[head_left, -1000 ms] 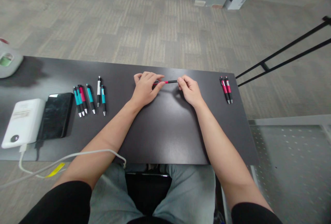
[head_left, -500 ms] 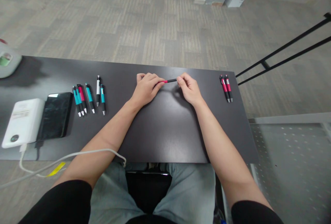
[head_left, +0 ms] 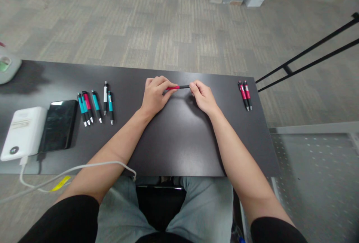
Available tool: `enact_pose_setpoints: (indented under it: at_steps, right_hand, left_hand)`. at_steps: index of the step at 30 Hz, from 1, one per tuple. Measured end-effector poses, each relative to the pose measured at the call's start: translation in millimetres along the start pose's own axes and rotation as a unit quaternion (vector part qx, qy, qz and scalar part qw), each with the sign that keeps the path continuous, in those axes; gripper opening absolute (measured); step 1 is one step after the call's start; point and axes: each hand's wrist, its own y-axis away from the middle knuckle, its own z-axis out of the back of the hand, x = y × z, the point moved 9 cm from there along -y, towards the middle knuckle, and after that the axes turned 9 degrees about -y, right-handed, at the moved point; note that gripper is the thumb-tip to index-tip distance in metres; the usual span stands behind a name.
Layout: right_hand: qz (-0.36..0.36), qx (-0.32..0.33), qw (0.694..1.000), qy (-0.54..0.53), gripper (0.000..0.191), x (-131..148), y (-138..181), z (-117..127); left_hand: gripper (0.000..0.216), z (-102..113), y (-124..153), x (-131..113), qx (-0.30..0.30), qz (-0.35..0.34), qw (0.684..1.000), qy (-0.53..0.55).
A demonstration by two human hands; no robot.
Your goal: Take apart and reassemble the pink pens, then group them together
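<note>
Between my two hands a red and black pen [head_left: 183, 86] is held level above the dark table [head_left: 174, 142]. My left hand [head_left: 157, 94] pinches its red barrel between thumb and fingers. The pen's black end goes into the closed fingertips of my right hand [head_left: 202, 95], which hide its tip. To the left lie several teal pens [head_left: 96, 105], one red pen [head_left: 88, 106] and one white pen [head_left: 105, 98], roughly side by side. Two red pens [head_left: 245, 95] lie together near the table's right edge.
A white power bank [head_left: 24, 132] and a black phone [head_left: 58, 125] lie at the left. A white cable [head_left: 84, 166] runs from the power bank across my left forearm. A light-coloured device [head_left: 8, 65] stands at the far left corner. Black metal bars [head_left: 305, 58] are beyond the right edge.
My left hand has shifted slightly left and its fingers have lifted a little, showing more of the red barrel. My right hand moved slightly left and still grips the black end.
</note>
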Motion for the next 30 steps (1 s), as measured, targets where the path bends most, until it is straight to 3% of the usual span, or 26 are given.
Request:
enact_pose_setpoints:
  at_steps: [6, 14, 30]
  right_hand:
    - [0.035, -0.005, 0.999, 0.01, 0.061, 6, 2, 1]
    - [0.01, -0.016, 0.998, 0.066, 0.065, 6, 0, 2]
    - [-0.042, -0.067, 0.997, -0.01, 0.072, 7, 5, -1]
  left_hand:
    - [0.015, -2, 0, 0, 0.008, -0.005, 1.0, -0.002]
    - [0.016, 1, 0, -2, 0.002, -0.019, 1.0, -0.005]
    - [0.016, 12, -1, -7, -0.015, 0.026, 0.999, -0.017]
